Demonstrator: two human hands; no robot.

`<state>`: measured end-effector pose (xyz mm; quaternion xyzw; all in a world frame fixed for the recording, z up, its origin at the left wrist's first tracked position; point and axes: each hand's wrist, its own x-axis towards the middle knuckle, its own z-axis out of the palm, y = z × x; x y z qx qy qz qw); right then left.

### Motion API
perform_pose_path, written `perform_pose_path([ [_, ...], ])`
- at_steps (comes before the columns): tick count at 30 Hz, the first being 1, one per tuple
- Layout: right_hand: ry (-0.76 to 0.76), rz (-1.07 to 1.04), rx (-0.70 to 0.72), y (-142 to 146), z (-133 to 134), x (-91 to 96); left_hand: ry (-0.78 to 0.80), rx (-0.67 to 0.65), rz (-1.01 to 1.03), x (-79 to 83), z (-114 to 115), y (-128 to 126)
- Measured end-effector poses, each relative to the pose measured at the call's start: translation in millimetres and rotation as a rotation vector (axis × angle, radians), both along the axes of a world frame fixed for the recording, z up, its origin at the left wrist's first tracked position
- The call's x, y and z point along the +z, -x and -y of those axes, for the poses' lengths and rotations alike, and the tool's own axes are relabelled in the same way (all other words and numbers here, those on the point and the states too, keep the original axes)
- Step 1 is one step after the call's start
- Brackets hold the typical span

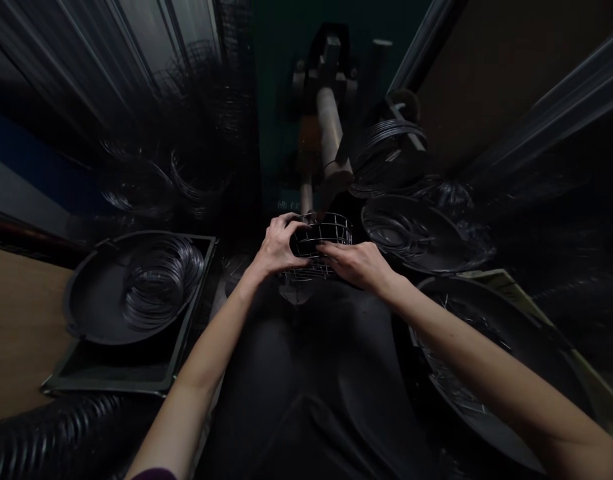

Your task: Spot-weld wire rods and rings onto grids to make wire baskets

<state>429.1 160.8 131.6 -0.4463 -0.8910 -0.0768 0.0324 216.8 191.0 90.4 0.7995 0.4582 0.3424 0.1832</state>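
A small round wire basket [341, 230] is in front of me at the middle of the head view, below the metal arms of a machine. My left hand [280, 245] curves around its left side, thumb and fingers gripping the wire. On the near right side, my right hand [359, 261] has its fingers pressed together at the basket's wires. Its fingertips reach toward the basket's middle, and whether they pinch a separate wire I cannot tell. The lower machine electrode [307, 197] comes down right behind the basket's far rim.
A thick metal cylinder [331, 123] juts from the green machine. At left, a dark basin [93, 293] with wire rings [161, 283] rests on a crate [121, 373]. At right stand a bowl of rings [436, 233] and a large basin [531, 333] with wire pieces. Ring bundles hang behind.
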Motion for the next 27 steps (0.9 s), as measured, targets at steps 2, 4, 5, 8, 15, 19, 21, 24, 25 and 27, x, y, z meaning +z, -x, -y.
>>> perform_pose_path([
  [2,-0.001,0.013,0.002,1,-3,1.4,0.006,0.002,-0.002,-0.1,-3,1],
  [4,0.004,0.007,0.009,1,-6,2.6,0.013,-0.005,0.001,-1.1,-6,2],
  [5,0.003,-0.007,0.014,0,-6,2.7,0.011,-0.018,0.008,-1.9,-7,3],
  [8,-0.025,-0.085,0.018,-4,-4,-0.8,-0.024,-0.066,0.042,-4.9,-10,5],
  [15,-0.176,-0.287,-0.154,-13,-6,-18.0,-0.024,-0.026,0.065,-5.2,-27,8],
  [19,-0.169,-0.347,-0.193,-13,-18,-20.3,-0.035,-0.025,0.05,-2.3,-38,8],
  [21,-0.149,-0.37,-0.197,-13,-22,-21.2,-0.042,-0.038,0.05,-1.6,-42,8],
  [24,-0.13,-0.39,-0.222,-12,-30,-22.5,-0.039,-0.033,0.055,-0.7,-52,9],
  [25,-0.133,-0.399,-0.237,-10,-34,-22.4,-0.034,-0.022,0.054,0.0,-57,10],
  [27,-0.141,-0.423,-0.272,-4,-44,-20.2,-0.016,-0.008,0.053,2.0,-68,9],
])
